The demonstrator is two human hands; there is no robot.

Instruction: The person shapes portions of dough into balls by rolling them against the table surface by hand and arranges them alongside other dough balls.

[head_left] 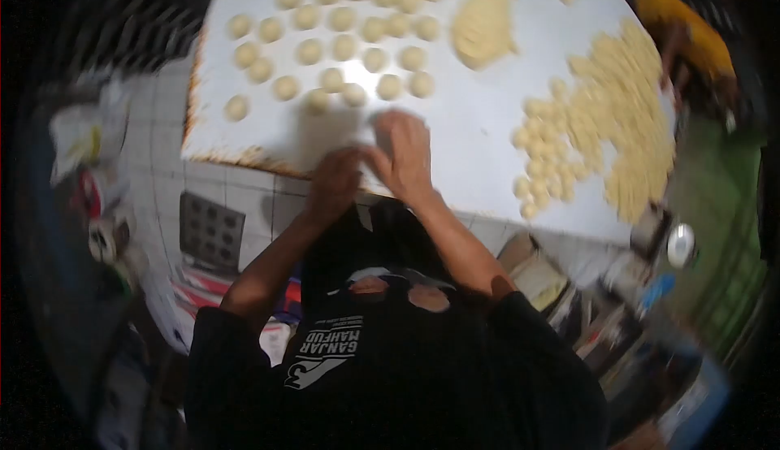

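Note:
Both hands are close together at the near edge of a white table. My left hand is blurred and dark, just over the edge, and its fingers are too smeared to read. Beside it, my right hand bends over the tabletop, thumb apart from the curved fingers and pointing at the left hand. I see nothing held in it. Beyond the hands lie many round dough balls in loose rows; the nearest dough ball is just ahead of the fingers.
A large dough lump lies farther back. Dough strips and small dough pieces pile up on the right. Another person in a yellow sleeve is at the right edge. A dark tray with round hollows is at lower left.

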